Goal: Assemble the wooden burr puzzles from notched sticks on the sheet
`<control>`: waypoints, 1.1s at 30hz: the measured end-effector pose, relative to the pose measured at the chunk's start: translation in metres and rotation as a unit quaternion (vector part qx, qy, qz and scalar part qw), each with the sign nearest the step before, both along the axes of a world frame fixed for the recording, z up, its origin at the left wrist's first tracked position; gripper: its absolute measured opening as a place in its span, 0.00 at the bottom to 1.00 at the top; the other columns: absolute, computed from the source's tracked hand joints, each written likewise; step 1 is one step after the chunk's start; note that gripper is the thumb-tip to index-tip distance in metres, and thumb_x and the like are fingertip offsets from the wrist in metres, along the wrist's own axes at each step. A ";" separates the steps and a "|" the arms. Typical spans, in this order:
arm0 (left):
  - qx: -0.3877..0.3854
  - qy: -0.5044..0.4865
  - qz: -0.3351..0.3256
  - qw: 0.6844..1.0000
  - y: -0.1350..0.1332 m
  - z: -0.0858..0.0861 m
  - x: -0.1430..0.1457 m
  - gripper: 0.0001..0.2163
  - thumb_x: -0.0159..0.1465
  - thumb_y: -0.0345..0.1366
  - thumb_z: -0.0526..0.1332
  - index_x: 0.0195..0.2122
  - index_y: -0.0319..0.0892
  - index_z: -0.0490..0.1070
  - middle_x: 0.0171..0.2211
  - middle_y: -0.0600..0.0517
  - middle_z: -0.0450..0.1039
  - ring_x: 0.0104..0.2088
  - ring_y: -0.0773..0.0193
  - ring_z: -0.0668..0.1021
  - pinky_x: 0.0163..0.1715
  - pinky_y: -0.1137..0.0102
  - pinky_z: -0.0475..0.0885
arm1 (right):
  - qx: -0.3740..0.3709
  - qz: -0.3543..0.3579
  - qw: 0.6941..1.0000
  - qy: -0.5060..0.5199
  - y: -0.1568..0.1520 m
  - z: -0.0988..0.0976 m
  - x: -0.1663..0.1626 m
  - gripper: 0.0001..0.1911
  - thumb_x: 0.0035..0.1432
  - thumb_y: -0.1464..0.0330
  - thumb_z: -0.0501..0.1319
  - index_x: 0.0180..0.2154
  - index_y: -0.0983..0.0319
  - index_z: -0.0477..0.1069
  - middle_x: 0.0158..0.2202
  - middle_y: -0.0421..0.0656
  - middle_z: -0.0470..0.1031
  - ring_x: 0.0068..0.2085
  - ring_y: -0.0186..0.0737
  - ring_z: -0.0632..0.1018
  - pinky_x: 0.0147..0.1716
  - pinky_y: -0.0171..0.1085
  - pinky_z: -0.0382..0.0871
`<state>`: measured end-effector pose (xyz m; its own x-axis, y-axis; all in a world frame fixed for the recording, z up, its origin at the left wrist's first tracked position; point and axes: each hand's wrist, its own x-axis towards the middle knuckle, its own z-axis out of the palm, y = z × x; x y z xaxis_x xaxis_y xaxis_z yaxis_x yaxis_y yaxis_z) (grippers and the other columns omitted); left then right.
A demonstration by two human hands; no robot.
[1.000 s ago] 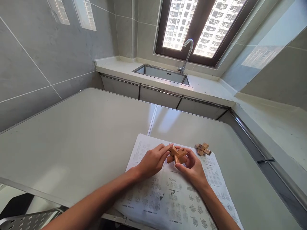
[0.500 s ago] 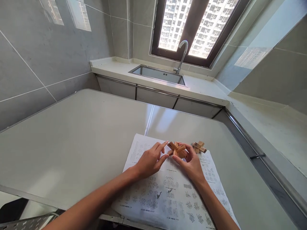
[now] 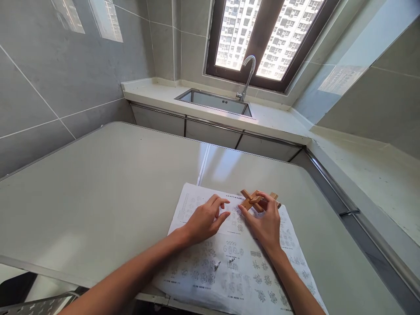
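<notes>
A cross-shaped wooden puzzle piece [image 3: 251,200] is pinched in my right hand [image 3: 266,224], held just above the far edge of a printed instruction sheet [image 3: 229,258]. Right behind it lies a second wooden puzzle cluster [image 3: 274,197], mostly hidden by my fingers. My left hand [image 3: 206,218] hovers over the sheet a short way left of the piece, fingers loosely curled and apart, holding nothing. The sheet rests on a pale grey table [image 3: 108,188].
Beyond the table runs a white counter with a steel sink [image 3: 215,101] and a curved tap [image 3: 246,74] under a window. Grey tiled walls stand left and right. A metal rail [image 3: 348,192] borders the table's right side. A perforated metal surface [image 3: 39,306] shows bottom left.
My left hand has let go of the wooden piece and drawn back left. My right hand has carried the piece away to the right, next to the second cluster.
</notes>
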<state>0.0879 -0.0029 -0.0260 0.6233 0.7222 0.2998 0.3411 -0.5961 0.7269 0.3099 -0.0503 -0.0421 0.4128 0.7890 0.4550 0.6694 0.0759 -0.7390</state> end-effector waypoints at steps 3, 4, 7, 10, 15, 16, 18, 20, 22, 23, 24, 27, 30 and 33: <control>-0.001 0.002 -0.001 1.000 0.000 0.000 0.000 0.12 0.75 0.39 0.56 0.58 0.44 0.68 0.50 0.46 0.73 0.34 0.64 0.78 0.41 0.64 0.77 | 0.000 -0.002 1.000 -0.009 0.000 0.000 0.000 0.33 0.54 0.53 0.73 0.57 0.56 0.67 0.56 0.50 0.71 0.50 0.53 0.78 0.52 0.55 0.76; -0.002 0.003 -0.002 1.000 0.000 -0.001 0.000 0.12 0.75 0.39 0.56 0.57 0.44 0.68 0.50 0.46 0.73 0.34 0.64 0.78 0.41 0.64 0.77 | 0.000 -0.007 1.000 -0.009 0.000 -0.001 0.001 0.34 0.54 0.53 0.73 0.57 0.56 0.67 0.56 0.51 0.71 0.51 0.53 0.78 0.52 0.55 0.76; -0.003 0.004 -0.004 1.000 0.000 -0.001 0.000 0.12 0.75 0.39 0.56 0.57 0.43 0.68 0.50 0.46 0.73 0.33 0.64 0.78 0.41 0.64 0.77 | 0.000 -0.019 1.000 -0.004 0.000 -0.002 0.002 0.35 0.54 0.53 0.74 0.58 0.56 0.66 0.56 0.50 0.71 0.52 0.53 0.77 0.52 0.53 0.75; -0.005 0.005 -0.004 1.000 0.000 0.000 0.000 0.12 0.75 0.38 0.56 0.57 0.43 0.68 0.50 0.46 0.73 0.33 0.64 0.78 0.40 0.64 0.77 | -0.004 -0.025 1.000 0.010 0.000 -0.002 0.003 0.36 0.53 0.52 0.74 0.59 0.56 0.66 0.56 0.51 0.70 0.50 0.51 0.78 0.50 0.50 0.76; -0.008 0.009 -0.005 1.000 -0.001 0.001 0.000 0.12 0.76 0.39 0.56 0.57 0.44 0.68 0.50 0.47 0.73 0.33 0.64 0.78 0.40 0.64 0.76 | -0.037 -0.043 0.998 0.001 0.000 -0.002 0.004 0.38 0.53 0.49 0.73 0.59 0.56 0.65 0.55 0.51 0.70 0.49 0.53 0.77 0.48 0.50 0.75; -0.008 0.010 -0.005 1.000 -0.001 0.002 0.000 0.12 0.76 0.39 0.56 0.57 0.44 0.68 0.50 0.47 0.73 0.34 0.64 0.79 0.40 0.65 0.76 | -0.042 -0.045 0.998 -0.002 0.000 -0.003 0.004 0.38 0.53 0.48 0.73 0.59 0.56 0.65 0.55 0.51 0.70 0.49 0.53 0.77 0.47 0.50 0.75; -0.007 0.010 -0.005 1.000 -0.001 0.001 0.000 0.12 0.76 0.39 0.56 0.57 0.44 0.68 0.51 0.47 0.73 0.34 0.64 0.79 0.40 0.65 0.76 | -0.048 -0.049 0.998 -0.003 0.000 -0.004 0.004 0.39 0.53 0.48 0.72 0.59 0.56 0.64 0.56 0.51 0.70 0.49 0.53 0.78 0.47 0.49 0.75; -0.005 0.009 -0.005 1.000 0.000 0.000 0.000 0.12 0.75 0.39 0.56 0.57 0.44 0.68 0.50 0.47 0.73 0.34 0.64 0.79 0.40 0.65 0.76 | -0.049 -0.048 0.998 -0.002 0.000 -0.004 0.004 0.39 0.53 0.48 0.72 0.59 0.56 0.64 0.56 0.51 0.70 0.48 0.52 0.78 0.46 0.49 0.74; -0.003 0.007 -0.004 1.000 0.000 -0.001 -0.001 0.12 0.75 0.39 0.56 0.57 0.44 0.68 0.50 0.47 0.73 0.33 0.64 0.79 0.40 0.64 0.76 | -0.045 -0.045 0.998 -0.002 -0.001 -0.004 0.004 0.39 0.53 0.47 0.72 0.59 0.57 0.65 0.55 0.52 0.71 0.47 0.52 0.78 0.46 0.48 0.74; -0.003 0.006 -0.004 1.000 0.000 -0.001 -0.001 0.12 0.75 0.39 0.56 0.56 0.44 0.69 0.50 0.47 0.73 0.33 0.64 0.79 0.40 0.64 0.76 | -0.043 -0.043 0.998 -0.001 -0.001 -0.004 0.004 0.39 0.53 0.47 0.72 0.59 0.56 0.65 0.55 0.52 0.71 0.46 0.52 0.78 0.45 0.48 0.74; -0.002 0.006 -0.005 1.000 0.000 -0.001 -0.001 0.12 0.75 0.39 0.56 0.56 0.44 0.69 0.50 0.46 0.73 0.33 0.64 0.79 0.40 0.64 0.76 | -0.041 -0.042 0.998 0.001 -0.001 -0.003 0.004 0.39 0.53 0.47 0.72 0.59 0.56 0.65 0.55 0.52 0.71 0.45 0.52 0.79 0.45 0.48 0.74; -0.003 0.006 -0.005 1.000 -0.001 0.000 -0.001 0.12 0.75 0.39 0.56 0.56 0.43 0.69 0.51 0.46 0.73 0.33 0.64 0.78 0.40 0.64 0.77 | -0.045 -0.064 0.997 -0.002 -0.002 0.002 0.004 0.40 0.52 0.46 0.73 0.59 0.56 0.65 0.53 0.50 0.74 0.42 0.51 0.80 0.43 0.47 0.73; -0.001 0.006 -0.007 1.000 -0.001 0.001 -0.001 0.11 0.75 0.39 0.56 0.56 0.43 0.69 0.51 0.46 0.73 0.33 0.64 0.78 0.40 0.64 0.77 | -0.043 -0.109 0.993 -0.013 -0.004 0.007 0.005 0.38 0.52 0.45 0.72 0.57 0.57 0.67 0.46 0.47 0.77 0.38 0.49 0.80 0.40 0.45 0.71; 0.002 0.002 -0.007 1.000 -0.001 0.000 -0.001 0.11 0.75 0.38 0.56 0.55 0.44 0.69 0.50 0.46 0.74 0.33 0.64 0.79 0.39 0.65 0.76 | -0.027 -0.134 0.990 -0.023 -0.004 0.009 0.007 0.31 0.58 0.45 0.67 0.53 0.57 0.67 0.43 0.45 0.76 0.36 0.47 0.78 0.35 0.42 0.68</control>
<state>0.0868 -0.0038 -0.0264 0.6343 0.7123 0.3006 0.3357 -0.6040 0.7228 0.3171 -0.0541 -0.0326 0.5903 0.6774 0.4390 0.6937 -0.1478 -0.7049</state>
